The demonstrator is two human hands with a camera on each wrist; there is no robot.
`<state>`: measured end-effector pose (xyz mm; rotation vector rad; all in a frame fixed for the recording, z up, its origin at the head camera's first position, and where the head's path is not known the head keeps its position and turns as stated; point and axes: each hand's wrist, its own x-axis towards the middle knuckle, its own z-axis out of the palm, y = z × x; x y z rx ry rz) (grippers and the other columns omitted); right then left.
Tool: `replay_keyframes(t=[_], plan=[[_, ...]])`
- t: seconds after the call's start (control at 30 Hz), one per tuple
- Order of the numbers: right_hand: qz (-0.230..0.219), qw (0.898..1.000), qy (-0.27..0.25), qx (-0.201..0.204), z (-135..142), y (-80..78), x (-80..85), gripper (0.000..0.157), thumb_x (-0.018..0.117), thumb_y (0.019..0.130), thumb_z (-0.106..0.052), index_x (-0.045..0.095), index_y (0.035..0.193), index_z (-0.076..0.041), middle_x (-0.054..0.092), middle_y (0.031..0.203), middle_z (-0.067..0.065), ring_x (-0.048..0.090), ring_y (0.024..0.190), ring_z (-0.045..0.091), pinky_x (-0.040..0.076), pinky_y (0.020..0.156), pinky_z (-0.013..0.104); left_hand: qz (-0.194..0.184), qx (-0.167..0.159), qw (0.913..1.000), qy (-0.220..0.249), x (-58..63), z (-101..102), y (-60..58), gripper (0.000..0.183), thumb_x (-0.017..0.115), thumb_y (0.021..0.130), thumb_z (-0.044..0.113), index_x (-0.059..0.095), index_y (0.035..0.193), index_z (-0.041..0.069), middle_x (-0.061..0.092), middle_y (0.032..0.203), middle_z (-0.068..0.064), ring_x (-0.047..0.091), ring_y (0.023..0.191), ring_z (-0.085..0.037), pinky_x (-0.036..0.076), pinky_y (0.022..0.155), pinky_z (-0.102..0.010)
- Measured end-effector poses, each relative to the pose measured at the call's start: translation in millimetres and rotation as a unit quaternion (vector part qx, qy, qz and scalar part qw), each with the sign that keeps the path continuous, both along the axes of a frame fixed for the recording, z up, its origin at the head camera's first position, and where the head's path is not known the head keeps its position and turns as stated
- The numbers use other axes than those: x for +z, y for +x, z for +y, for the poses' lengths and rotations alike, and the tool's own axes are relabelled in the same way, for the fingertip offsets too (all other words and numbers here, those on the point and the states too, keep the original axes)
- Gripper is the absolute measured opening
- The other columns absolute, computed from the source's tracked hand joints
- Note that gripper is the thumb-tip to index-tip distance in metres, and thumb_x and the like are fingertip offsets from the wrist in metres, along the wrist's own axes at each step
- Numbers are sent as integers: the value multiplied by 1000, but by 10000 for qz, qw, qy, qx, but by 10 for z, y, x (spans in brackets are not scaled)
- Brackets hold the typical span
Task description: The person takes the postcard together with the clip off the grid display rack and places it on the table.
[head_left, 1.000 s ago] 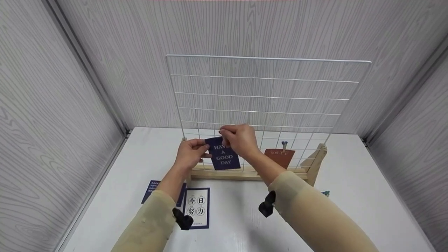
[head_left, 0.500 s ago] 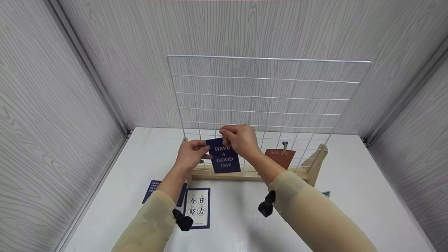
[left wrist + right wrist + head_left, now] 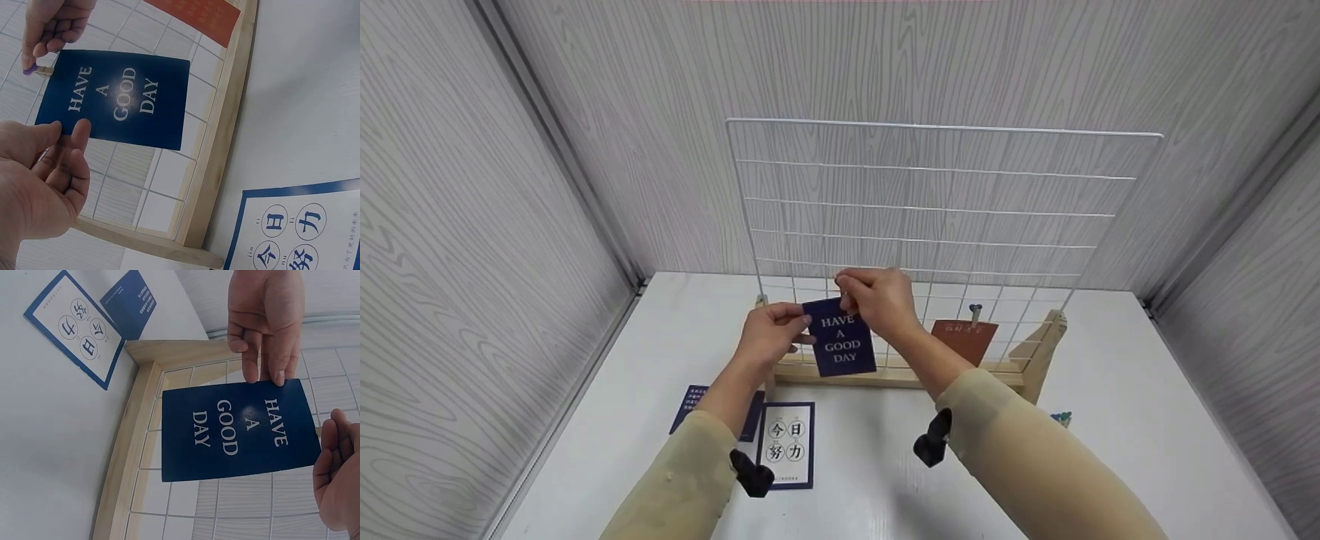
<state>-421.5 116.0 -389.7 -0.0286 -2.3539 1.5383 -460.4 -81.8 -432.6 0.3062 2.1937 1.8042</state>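
Note:
A dark blue card lettered "HAVE A GOOD DAY" is held up in front of the white wire grid. My left hand pinches its upper left edge between thumb and fingers. At the card's top edge, my right hand pinches a small wooden clothespin with a purple ornament, seen in the left wrist view. The clothespin's tip overlaps the card there. To the right, a red-brown card hangs on the grid under another clothespin.
A wooden stand carries the grid on the white table. Near my left forearm lie a white card with a blue border and a blue card with small lettering. Several clothespins with blue-green ornaments sit beyond my right sleeve.
The blue card has dropped slightly, its lower edge now a bit lower before the grid. Both hands keep their grips, and the head view has shifted a little.

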Motion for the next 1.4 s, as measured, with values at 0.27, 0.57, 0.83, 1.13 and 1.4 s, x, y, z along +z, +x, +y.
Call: replay_keyframes(t=[0.27,0.57,0.83,1.13,1.4], plan=[[31,9999,-129,12,10,7,-2,16,70,105,-13,83,105,-4,66,65,-1,63,62,11,51,61,22,-43,7,10000,24,14,8,40,21,65,106,8,70,126,2,76,112,-13,78,95,-25,53,77,-31],[139,9999,-42,-76,8,16,-8,16,69,105,-13,83,105,-5,65,65,-1,62,62,12,50,60,23,-66,-64,10000,9,26,16,57,23,65,106,8,70,126,0,77,111,-13,78,91,-24,54,76,-30],[320,9994,18,-148,-5,5,-20,15,70,104,-11,82,103,-3,65,65,-1,61,62,11,50,62,22,-70,-67,10000,4,20,23,52,24,66,105,7,70,127,0,78,111,-12,78,90,-23,54,74,-28],[88,9988,-455,-138,-5,8,-27,16,70,104,-11,82,111,-3,68,67,1,66,64,12,55,63,23,22,-135,9999,16,6,10,43,22,66,106,8,71,125,-1,77,111,-15,79,91,-25,52,72,-27],[-311,9964,-794,-28,12,8,-1,20,70,105,-15,81,118,-6,70,71,2,67,67,14,57,66,25,1,-105,9999,17,0,18,31,17,66,105,7,72,120,1,78,108,-12,79,89,-24,52,71,-27]])
